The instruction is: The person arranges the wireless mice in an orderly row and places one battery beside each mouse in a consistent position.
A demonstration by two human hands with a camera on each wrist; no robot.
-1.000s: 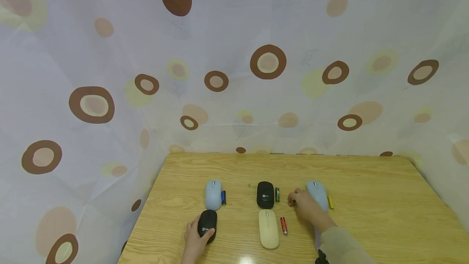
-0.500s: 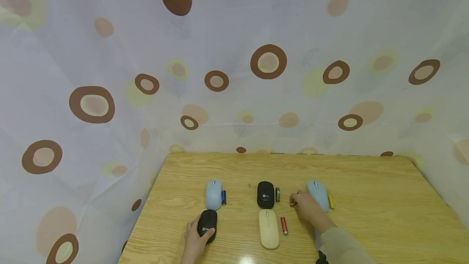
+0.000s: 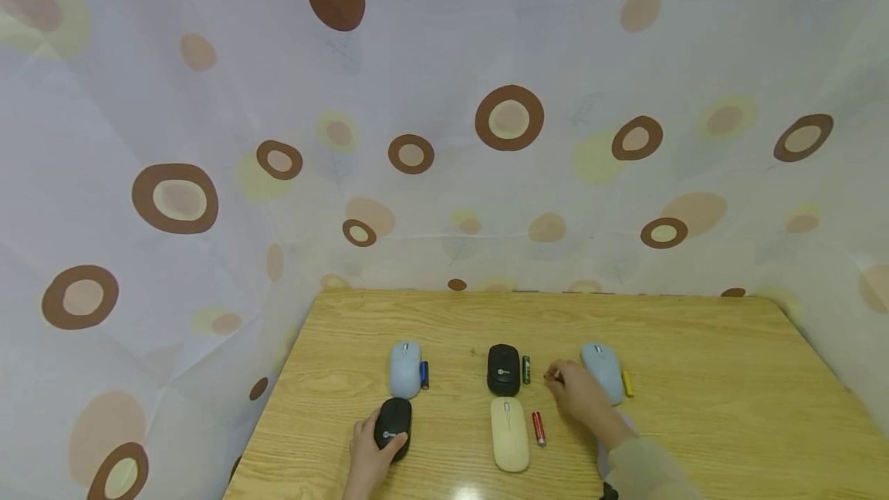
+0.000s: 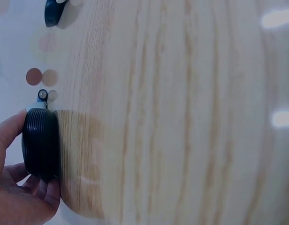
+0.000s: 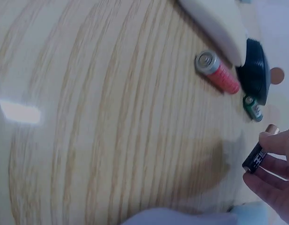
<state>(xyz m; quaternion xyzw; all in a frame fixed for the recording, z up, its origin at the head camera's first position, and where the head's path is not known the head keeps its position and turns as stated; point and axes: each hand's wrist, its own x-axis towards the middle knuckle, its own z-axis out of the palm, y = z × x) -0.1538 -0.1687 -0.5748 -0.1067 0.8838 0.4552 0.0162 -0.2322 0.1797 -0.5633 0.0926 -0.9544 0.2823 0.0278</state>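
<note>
In the head view my left hand (image 3: 368, 455) grips a black computer mouse (image 3: 395, 419) lying at the table's front left. The left wrist view shows its ridged side (image 4: 40, 143), with thumb and fingers on opposite sides of it. My right hand (image 3: 578, 392) holds a black battery with a copper end (image 5: 260, 151) between thumb and fingers, seen clearly in the right wrist view. That hand is just left of a light blue mouse (image 3: 603, 371). A pale lavender mouse (image 3: 604, 457) is partly hidden under the right forearm.
On the wooden table (image 3: 729, 376) stand another light blue mouse (image 3: 405, 369) by a blue battery (image 3: 424, 375), a black mouse (image 3: 503, 369) by a green battery (image 3: 526, 369), and a cream mouse (image 3: 510, 434) by a red battery (image 3: 539, 429). A yellow battery (image 3: 628, 383) lies at right.
My right hand has shifted slightly and turned the battery in its fingers, so its copper end shows again. More of the lavender mouse is visible. My left hand has stayed put.
</note>
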